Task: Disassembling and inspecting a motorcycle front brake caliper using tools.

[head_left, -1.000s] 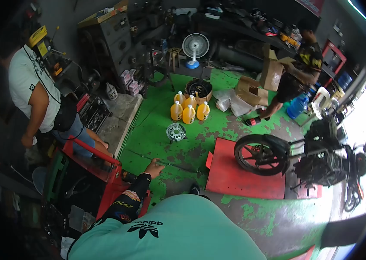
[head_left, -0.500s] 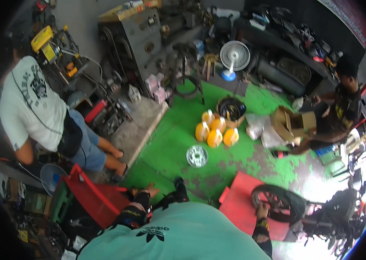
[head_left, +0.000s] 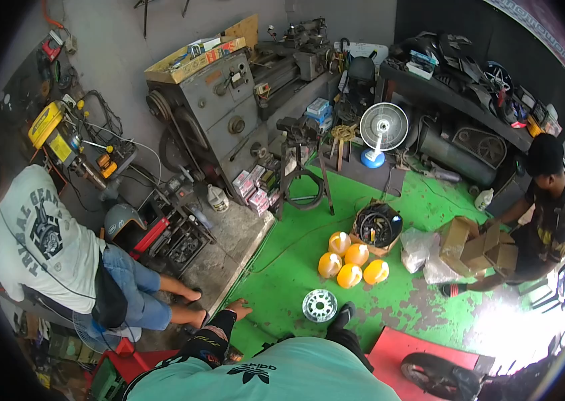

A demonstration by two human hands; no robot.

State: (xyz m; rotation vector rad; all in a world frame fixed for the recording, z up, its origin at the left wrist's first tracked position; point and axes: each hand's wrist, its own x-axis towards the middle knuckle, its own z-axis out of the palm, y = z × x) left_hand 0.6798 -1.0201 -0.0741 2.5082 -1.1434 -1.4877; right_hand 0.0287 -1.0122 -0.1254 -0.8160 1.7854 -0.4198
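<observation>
My left hand reaches out low on the left side of my body, fingers apart, holding nothing, over the green floor. To its right lies a silver round perforated metal part beside my dark-shod foot. Several jugs of yellow liquid stand just beyond that part, next to a box of dark coiled items. My right hand is out of the picture.
A person in white stands left, another in dark clothing bends over cardboard boxes right. A lathe, fan and cluttered bench line the back. A red platform holds a motorcycle lower right.
My view has swung and moved forward, bringing more back wall in. My foot has stepped beside the metal part. My right hand has left view. The person at right has bent down to the boxes.
</observation>
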